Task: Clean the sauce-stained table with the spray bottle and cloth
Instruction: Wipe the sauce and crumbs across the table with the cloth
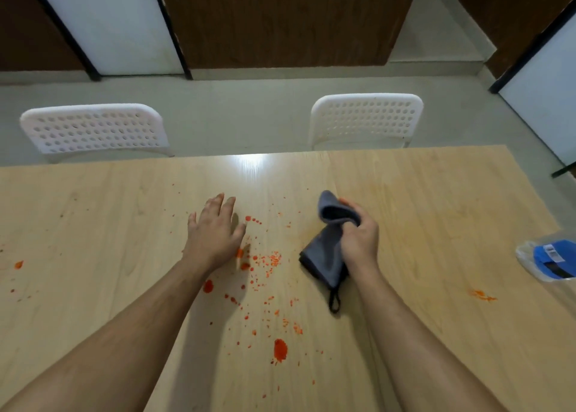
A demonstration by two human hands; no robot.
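Clearly, the right hand (358, 240) was closed around a grey cloth (324, 256), bunched in the fist, with its lower end and a small black loop hanging near the table (420, 199). The left hand (215, 234) was open, its fingers spread, low over the red sauce stains (271, 259); I could not tell if it touched the wood. I judged the step to be wiping. To do it well, the cloth should be flattened under the palm, not kept crumpled, and drawn from the outside of the splatter toward its middle, so the sauce would not spread. The big drop (280, 349) near the person probably needed a firm pass. More stains lay far left (18, 264) and far right (481, 294). At the right edge stood a clear object with a blue label (548, 260), possibly the spray bottle. 2 white chairs, one at the far left (93, 129) and one at the far right (366, 118), stood behind the table and blocked nothing.
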